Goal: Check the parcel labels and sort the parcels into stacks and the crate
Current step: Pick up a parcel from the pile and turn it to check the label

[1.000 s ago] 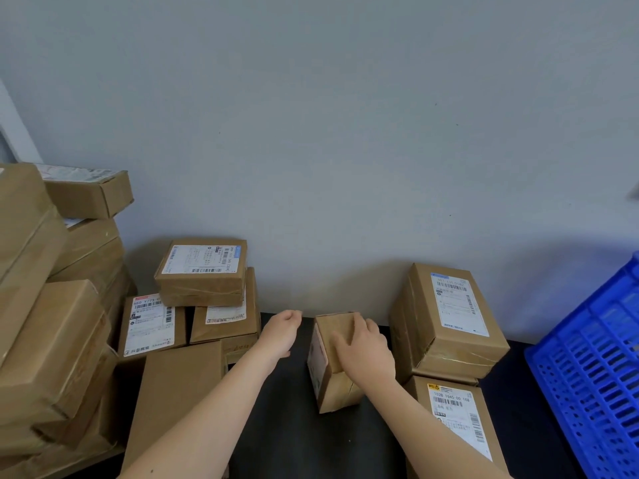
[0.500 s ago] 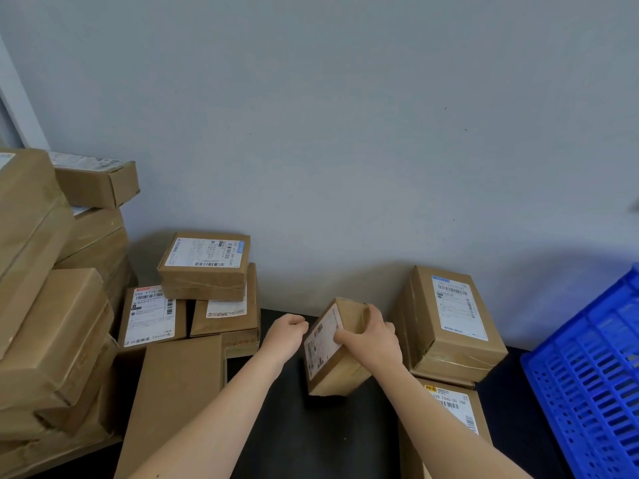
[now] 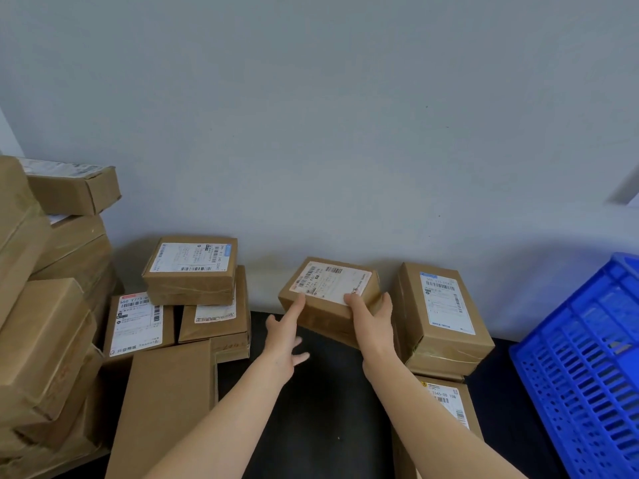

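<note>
A small box (image 3: 313, 314) held up, label (image 3: 332, 283) on top

The right hand (image 3: 371, 323) grips the small box at its right end, thumb on the label. The left hand (image 3: 283, 340) has its fingers spread, and one straight finger touches the box's left corner. The box is above the black table (image 3: 321, 409), between the left boxes (image 3: 192, 281) and the right boxes (image 3: 446, 340) (the blue crate (image 3: 581, 368) sits far right)

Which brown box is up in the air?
The small box in the middle: the right hand grips it above the table, the left hand touches its label. The others rest in piles.
</note>
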`<action>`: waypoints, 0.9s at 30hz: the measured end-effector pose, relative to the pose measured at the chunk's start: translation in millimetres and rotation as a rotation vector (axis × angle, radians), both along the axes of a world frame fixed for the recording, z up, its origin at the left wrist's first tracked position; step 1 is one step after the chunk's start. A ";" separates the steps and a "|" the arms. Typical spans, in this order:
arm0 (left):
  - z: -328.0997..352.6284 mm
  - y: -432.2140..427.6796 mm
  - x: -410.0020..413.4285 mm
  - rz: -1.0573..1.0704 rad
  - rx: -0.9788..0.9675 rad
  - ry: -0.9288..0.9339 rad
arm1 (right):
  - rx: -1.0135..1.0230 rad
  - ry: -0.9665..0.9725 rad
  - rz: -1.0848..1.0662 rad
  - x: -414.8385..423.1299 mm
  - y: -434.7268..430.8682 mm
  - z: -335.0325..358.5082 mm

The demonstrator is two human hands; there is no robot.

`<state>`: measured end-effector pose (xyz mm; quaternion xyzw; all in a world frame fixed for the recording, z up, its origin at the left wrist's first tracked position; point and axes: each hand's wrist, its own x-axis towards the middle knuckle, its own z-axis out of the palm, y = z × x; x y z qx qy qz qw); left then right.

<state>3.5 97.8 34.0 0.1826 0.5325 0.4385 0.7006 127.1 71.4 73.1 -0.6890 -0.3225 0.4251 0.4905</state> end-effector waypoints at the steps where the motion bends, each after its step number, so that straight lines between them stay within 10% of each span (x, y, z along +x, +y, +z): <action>1: 2.2 -0.7 4.0 -0.013 0.005 -0.061 | 0.016 0.024 0.006 -1.9 -1.2 -1.0; 27: 12.0 -38.6 59.1 -0.010 0.231 0.114 | -0.001 -0.466 0.042 64.4 -50.2 16.4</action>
